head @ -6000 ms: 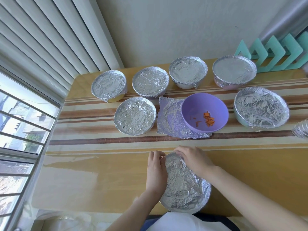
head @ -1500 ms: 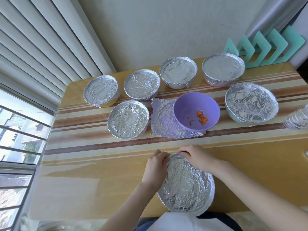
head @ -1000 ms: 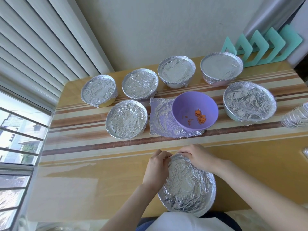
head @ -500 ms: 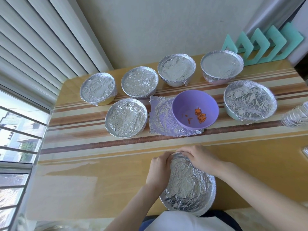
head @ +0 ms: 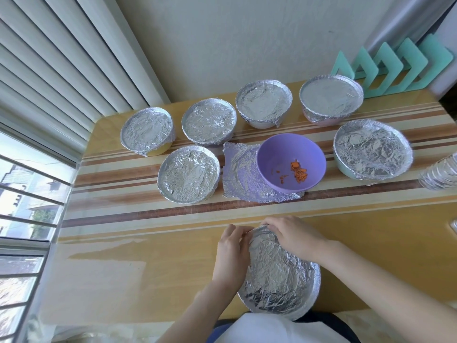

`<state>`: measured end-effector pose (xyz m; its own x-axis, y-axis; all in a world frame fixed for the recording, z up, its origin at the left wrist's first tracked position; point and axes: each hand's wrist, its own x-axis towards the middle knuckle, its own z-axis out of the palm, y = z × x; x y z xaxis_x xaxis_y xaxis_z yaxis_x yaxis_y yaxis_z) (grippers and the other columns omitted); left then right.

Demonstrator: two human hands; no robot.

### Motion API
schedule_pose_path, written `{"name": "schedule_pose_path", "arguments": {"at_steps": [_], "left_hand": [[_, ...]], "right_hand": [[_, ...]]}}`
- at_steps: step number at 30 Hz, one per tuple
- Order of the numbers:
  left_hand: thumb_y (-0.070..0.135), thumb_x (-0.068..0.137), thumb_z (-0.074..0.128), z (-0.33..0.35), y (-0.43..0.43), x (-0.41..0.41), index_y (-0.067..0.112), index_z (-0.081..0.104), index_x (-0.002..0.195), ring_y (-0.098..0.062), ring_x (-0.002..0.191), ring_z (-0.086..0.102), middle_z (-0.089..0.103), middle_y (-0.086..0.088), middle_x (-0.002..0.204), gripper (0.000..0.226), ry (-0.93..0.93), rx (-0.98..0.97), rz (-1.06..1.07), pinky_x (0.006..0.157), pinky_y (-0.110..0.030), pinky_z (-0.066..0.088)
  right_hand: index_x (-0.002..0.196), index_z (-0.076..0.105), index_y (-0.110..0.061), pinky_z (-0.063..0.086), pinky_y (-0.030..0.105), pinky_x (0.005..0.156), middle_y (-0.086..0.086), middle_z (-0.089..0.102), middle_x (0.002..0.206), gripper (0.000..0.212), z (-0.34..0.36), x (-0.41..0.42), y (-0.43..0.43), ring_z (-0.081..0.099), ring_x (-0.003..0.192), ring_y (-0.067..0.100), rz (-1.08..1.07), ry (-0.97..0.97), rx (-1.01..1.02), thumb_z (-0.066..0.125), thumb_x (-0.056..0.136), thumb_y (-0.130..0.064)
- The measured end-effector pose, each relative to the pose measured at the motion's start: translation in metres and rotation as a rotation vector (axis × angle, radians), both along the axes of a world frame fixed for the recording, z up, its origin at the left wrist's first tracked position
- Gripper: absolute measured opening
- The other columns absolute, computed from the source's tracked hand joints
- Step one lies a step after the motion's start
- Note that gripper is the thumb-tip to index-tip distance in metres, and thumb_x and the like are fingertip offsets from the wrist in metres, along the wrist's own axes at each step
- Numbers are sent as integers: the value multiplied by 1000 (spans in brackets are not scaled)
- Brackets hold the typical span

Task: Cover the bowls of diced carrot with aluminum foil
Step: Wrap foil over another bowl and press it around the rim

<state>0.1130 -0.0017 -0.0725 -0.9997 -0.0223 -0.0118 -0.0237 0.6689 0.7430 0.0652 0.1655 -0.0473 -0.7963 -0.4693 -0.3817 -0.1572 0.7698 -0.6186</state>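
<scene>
Both hands were at the near bowl (head: 312, 293) by the tabletop's (head: 148, 268) front edge. The left hand (head: 232, 251) pinched its foil cover (head: 277, 276) at the far-left rim. The right hand (head: 291, 236) lay over the far rim, fingers curled onto the foil. Beyond them the purple bowl (head: 277, 154) stood uncovered on a loose foil sheet (head: 238, 174), diced carrot (head: 299, 170) inside, with covered bowls (head: 189, 174) behind and beside it.

Daylight from a barred window (head: 29, 194) falls on a glossy, striped wooden desk (head: 148, 256) against a plain cream wall (head: 235, 45); white blinds (head: 49, 58) hang at left, a teal zigzag rack (head: 395, 68) far right.
</scene>
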Motion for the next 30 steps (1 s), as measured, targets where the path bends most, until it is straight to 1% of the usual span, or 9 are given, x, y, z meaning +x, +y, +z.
{"name": "schedule_pose_path", "arguments": {"at_steps": [3, 9, 12, 15, 17, 19, 21, 26, 30], "left_hand": [[13, 85, 62, 3, -1, -2, 13, 67, 90, -2, 81, 55, 64, 8, 85, 7, 18, 12, 13, 72, -2, 35], [9, 80, 64, 4, 4, -3, 12, 68, 84, -2, 81, 55, 61, 14, 81, 7, 17, 33, -3, 72, -14, 40], [6, 80, 66, 4, 5, -4, 13, 68, 83, -3, 80, 55, 63, 12, 81, 8, 21, 34, 4, 72, -17, 41], [12, 80, 63, 5, 7, -4, 14, 68, 83, -3, 78, 56, 65, 10, 81, 6, 32, 54, -10, 72, -20, 42], [16, 79, 61, 5, 8, -4, 14, 67, 82, -3, 77, 56, 65, 9, 80, 7, 27, 62, -13, 73, -23, 43], [18, 79, 60, 4, 9, -4, 14, 68, 82, -3, 77, 56, 66, 8, 80, 9, 30, 63, -16, 73, -24, 44], [17, 79, 61, 4, 8, -4, 14, 67, 82, -2, 76, 56, 65, 8, 80, 8, 37, 64, -20, 72, -23, 44], [16, 80, 59, 3, 1, -3, 13, 64, 82, -2, 78, 56, 64, 11, 81, 6, 35, 41, 4, 71, -19, 42], [14, 80, 58, -1, -4, 0, 13, 63, 81, -1, 78, 55, 60, 15, 79, 4, 21, 30, 8, 70, -13, 40]], "right_hand": [[123, 55, -17, 39, 27, 76, 4, 63, 116, 29, 2, -2, -4, 56, 106, 19, 40, -28, -16, 35, 102, -20], [115, 61, -20, 37, 28, 72, 3, 66, 109, 36, 1, -8, -2, 57, 99, 20, 106, -32, 22, 42, 93, 1], [112, 61, -18, 39, 29, 72, 1, 63, 93, 26, 3, -14, 0, 55, 85, 16, 110, -108, -15, 40, 99, -12], [109, 58, -13, 34, 15, 57, -1, 56, 75, 26, 5, -18, -1, 50, 64, -3, 140, -183, -22, 35, 102, -22], [109, 57, -11, 33, 20, 59, 6, 58, 78, 27, 4, -19, -2, 50, 65, 2, 156, -200, -18, 34, 102, -23], [108, 57, -10, 35, 31, 67, 14, 61, 88, 28, 1, -20, -1, 54, 79, 22, 157, -212, -19, 34, 102, -24], [107, 58, -11, 35, 33, 67, 14, 61, 88, 29, -2, -20, 0, 53, 80, 25, 147, -217, -33, 34, 102, -26], [110, 62, -20, 40, 18, 71, -13, 60, 80, 26, -7, -10, 4, 53, 75, 1, 15, -147, -124, 40, 101, -30], [125, 58, -17, 34, -2, 70, -14, 64, 102, 30, -14, 0, 10, 50, 84, -12, -98, -103, -149, 41, 100, -18]]}}
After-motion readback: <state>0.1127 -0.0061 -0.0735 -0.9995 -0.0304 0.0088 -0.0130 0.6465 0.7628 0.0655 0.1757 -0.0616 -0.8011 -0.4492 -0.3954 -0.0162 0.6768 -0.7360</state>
